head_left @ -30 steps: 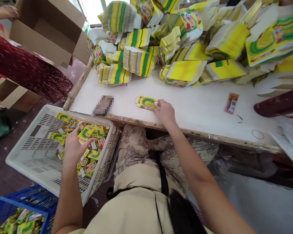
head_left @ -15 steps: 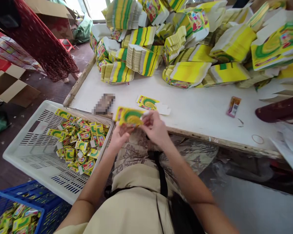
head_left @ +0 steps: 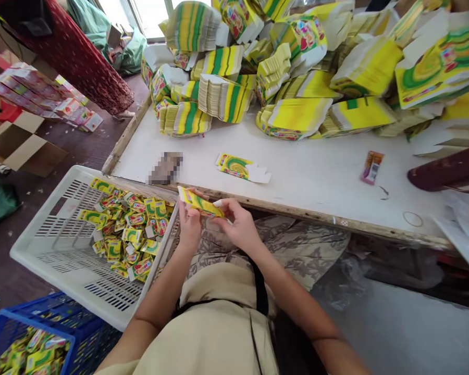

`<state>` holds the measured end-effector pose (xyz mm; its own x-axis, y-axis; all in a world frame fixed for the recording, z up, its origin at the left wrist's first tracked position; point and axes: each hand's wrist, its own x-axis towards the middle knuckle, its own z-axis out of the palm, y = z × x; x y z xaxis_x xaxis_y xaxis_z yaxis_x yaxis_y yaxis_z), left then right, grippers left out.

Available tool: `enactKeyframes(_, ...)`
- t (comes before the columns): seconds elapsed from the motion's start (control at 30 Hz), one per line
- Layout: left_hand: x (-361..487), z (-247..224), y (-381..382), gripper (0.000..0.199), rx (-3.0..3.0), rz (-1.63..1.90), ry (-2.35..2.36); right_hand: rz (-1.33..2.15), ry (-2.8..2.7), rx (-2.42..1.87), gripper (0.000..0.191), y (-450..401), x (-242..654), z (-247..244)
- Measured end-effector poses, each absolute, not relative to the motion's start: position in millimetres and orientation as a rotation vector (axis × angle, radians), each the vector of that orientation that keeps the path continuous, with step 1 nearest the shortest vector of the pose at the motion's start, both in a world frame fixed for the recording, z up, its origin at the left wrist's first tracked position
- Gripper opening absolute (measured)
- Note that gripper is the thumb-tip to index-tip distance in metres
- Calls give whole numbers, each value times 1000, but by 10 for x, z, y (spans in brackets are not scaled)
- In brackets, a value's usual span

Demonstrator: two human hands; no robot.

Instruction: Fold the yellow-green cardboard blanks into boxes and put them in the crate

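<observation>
Yellow carton (head_left: 199, 202), lettering illegible, is pinched by the fingers (head_left: 230, 205) of the left hand (head_left: 190, 228) and right hand (head_left: 241, 225).

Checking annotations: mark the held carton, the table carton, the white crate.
Held carton (head_left: 202, 202), head view: printed face, mid-length.
Table carton (head_left: 235, 166), head view: printed front panel.
White crate (head_left: 75, 275), head view: inner side wall.
</observation>
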<state>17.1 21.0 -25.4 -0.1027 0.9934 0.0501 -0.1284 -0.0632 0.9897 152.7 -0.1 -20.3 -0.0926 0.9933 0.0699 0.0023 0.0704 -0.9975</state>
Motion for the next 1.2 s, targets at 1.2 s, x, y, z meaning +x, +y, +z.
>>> enactKeyframes(1.2,-6,-153,31,59,2127,652,1247,1385,-1258,-961,73,-111,1528,-450)
